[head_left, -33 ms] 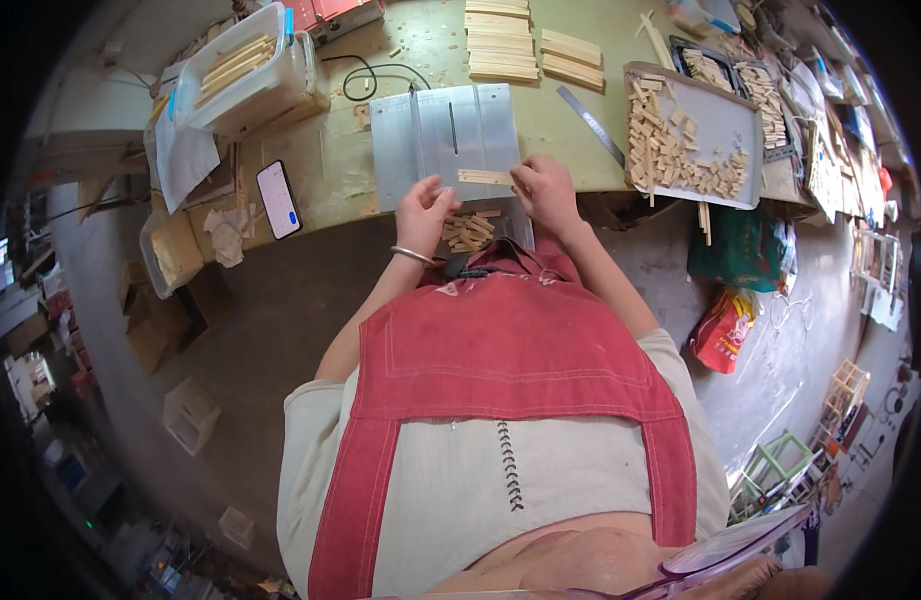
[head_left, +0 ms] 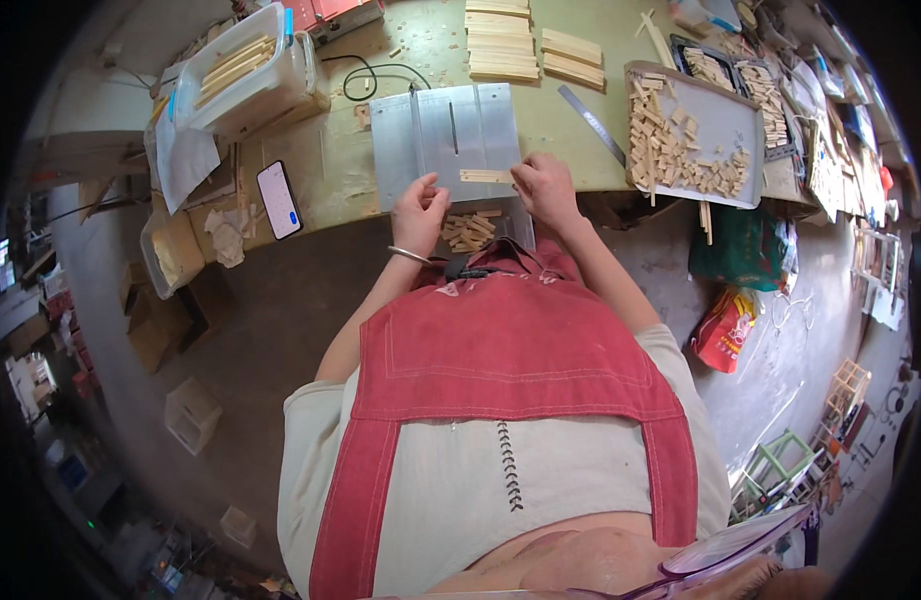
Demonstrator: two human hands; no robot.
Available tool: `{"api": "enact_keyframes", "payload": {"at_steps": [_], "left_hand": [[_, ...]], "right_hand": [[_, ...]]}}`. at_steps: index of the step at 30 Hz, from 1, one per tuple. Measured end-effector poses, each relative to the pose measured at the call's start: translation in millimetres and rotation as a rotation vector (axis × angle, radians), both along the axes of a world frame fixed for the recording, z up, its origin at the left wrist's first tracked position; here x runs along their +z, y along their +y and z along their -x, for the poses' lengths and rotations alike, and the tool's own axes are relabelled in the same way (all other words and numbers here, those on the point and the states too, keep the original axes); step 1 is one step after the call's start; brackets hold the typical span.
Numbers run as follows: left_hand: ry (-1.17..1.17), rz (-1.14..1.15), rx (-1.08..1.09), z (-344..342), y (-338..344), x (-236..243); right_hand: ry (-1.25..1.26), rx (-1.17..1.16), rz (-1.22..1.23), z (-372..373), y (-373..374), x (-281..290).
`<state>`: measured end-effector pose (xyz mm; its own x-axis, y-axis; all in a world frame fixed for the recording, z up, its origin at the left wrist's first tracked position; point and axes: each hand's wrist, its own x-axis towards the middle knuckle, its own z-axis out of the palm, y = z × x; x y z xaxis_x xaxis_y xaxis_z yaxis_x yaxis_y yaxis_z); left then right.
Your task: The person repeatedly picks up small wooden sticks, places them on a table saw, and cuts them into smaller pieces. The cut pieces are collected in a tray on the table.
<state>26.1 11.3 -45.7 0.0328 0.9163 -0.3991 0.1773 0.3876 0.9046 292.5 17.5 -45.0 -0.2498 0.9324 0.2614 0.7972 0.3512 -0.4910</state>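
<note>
My right hand (head_left: 540, 188) pinches the end of a pale wooden strip (head_left: 483, 176), or strips lying together, over the near part of a slotted silver metal plate (head_left: 400, 130). My left hand (head_left: 420, 210) is at the plate's near edge, left of the strip, with curled fingers slightly apart and nothing visible in them. Below the plate, between my hands, small wooden pieces (head_left: 468, 230) lie in a container, partly hidden by my red apron (head_left: 500, 340).
On the green bench (head_left: 330, 135) are a phone (head_left: 277, 200), a clear tub (head_left: 200, 110) of sticks, a steel ruler (head_left: 590, 125), stacked slats (head_left: 500, 45) and a tray (head_left: 715, 130) of short blocks. Bags (head_left: 722, 330) stand on the floor at right.
My left hand has shifted very slightly left, away from the strip, and the strip's left end sits a little further right.
</note>
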Motion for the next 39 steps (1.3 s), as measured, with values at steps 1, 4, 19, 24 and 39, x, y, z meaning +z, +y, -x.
{"api": "enact_keyframes", "payload": {"at_steps": [1, 4, 19, 24, 39], "left_hand": [[0.291, -0.193, -0.083, 5.3, 1.8, -1.3], [0.612, -0.534, -0.246, 5.5, 13.0, -8.3], [0.824, -0.656, -0.319, -15.4, 28.5, -37.8], [0.844, -0.648, -0.326, -16.6, 28.1, -37.8], [0.723, -0.592, -0.206, 9.7, 19.9, -17.4]], "right_hand": [[-0.033, 0.006, -0.003, -0.7, 5.1, -6.7], [-0.115, 0.022, 0.005, -0.8, 14.9, -23.7], [-0.079, 0.122, 0.009, 25.1, 32.6, -41.6], [-0.08, 0.146, 0.0, 25.9, 35.3, -49.0], [-0.052, 0.173, 0.112, 32.5, 61.9, -49.1]]}}
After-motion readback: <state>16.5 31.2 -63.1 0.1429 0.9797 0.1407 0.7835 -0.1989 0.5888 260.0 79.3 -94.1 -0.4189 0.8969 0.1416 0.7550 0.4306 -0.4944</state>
